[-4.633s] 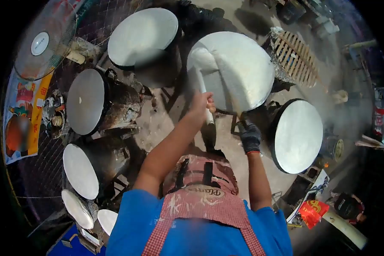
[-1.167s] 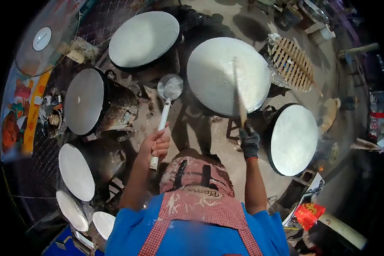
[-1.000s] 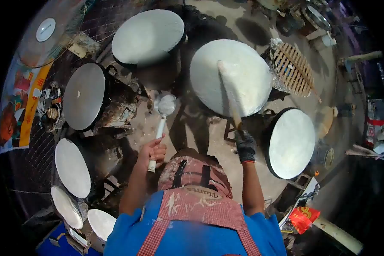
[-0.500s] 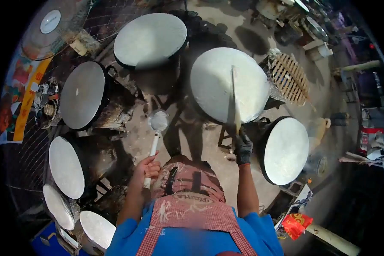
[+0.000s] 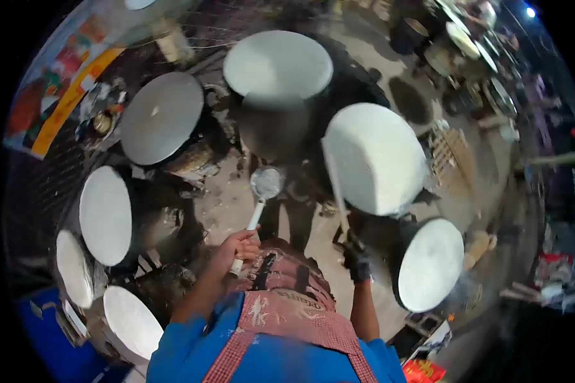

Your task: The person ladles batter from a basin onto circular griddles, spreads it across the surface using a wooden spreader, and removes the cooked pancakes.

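Observation:
My bare left hand (image 5: 237,250) is closed around the white handle of a ladle (image 5: 266,184), whose round, whitish bowl points away from me above the floor. My right hand (image 5: 358,263), in a dark glove, grips a long, thin spatula (image 5: 335,186). Its blade lies along the left edge of a round griddle (image 5: 380,159) coated with a white layer; whether it touches is unclear. Close to my right hand stands another white-coated griddle (image 5: 431,265). A further white-topped griddle (image 5: 278,64) is ahead, and a greyer one (image 5: 161,118) with a small pale spot is to its left.
More white-topped griddles (image 5: 105,216) curve round my left side on dark stoves. A slatted wooden rack (image 5: 450,153) stands beyond the right griddle. A red packet (image 5: 423,371) lies at lower right, and a blue container (image 5: 51,338) at lower left. Pots (image 5: 409,35) stand farther back.
The view has shifted, so the griddles sit elsewhere in it. The spatula has gone from across the middle of the right griddle to its left edge. The ladle stays in my left hand.

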Available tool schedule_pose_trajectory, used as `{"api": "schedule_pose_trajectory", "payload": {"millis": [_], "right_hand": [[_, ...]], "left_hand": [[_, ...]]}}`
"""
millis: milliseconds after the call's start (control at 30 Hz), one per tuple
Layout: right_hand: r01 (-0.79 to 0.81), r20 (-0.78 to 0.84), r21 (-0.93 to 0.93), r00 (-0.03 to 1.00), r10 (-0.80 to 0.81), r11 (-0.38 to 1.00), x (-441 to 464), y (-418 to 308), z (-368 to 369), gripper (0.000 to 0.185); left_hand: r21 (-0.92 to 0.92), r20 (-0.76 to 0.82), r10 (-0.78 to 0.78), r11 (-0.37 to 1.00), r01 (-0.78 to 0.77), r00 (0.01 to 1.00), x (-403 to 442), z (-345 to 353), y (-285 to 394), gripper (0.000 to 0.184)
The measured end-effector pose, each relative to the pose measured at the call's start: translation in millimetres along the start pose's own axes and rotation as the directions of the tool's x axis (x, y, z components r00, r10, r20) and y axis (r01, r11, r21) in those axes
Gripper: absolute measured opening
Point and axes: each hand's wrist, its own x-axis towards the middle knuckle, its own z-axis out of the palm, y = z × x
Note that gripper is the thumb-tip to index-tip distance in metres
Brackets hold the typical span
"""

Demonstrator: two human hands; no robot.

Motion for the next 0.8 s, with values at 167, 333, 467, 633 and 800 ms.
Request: {"api": "schedule_pose_trajectory", "payload": {"millis": [167, 333, 467, 633, 800], "right_hand": [[-0.197, 0.211, 0.08, 0.961, 0.177, 0.977, -14, -19, 51, 0.046], [0.171, 0.261, -0.144, 0.957, -0.13, 0.975, -5, -57, 88, 0.021], [0.337, 0.345, -0.438, 0.919, -0.19, 0.833, 52, 9, 84, 0.025], [0.593, 0.436, -0.629, 0.804, -0.404, 0.502, 4, -42, 104, 0.029], [0.54, 0.381, -0.643, 0.841, -0.385, 0.543, -14, -27, 72, 0.026]], "left_hand": [[0.108, -0.149, 0.027, 0.994, -0.011, 0.989, -19, -13, 2, 0.032], [0.206, -0.183, 0.233, 0.959, -0.195, 0.955, -66, 1, -27, 0.034], [0.118, 0.081, 0.132, 0.983, -0.141, 0.988, -76, -40, -13, 0.021], [-0.182, 0.141, 0.221, 0.964, -0.194, 0.965, -74, -71, -13, 0.033], [-0.116, 0.018, 0.212, 0.971, -0.209, 0.977, -57, -44, -22, 0.031]]}}
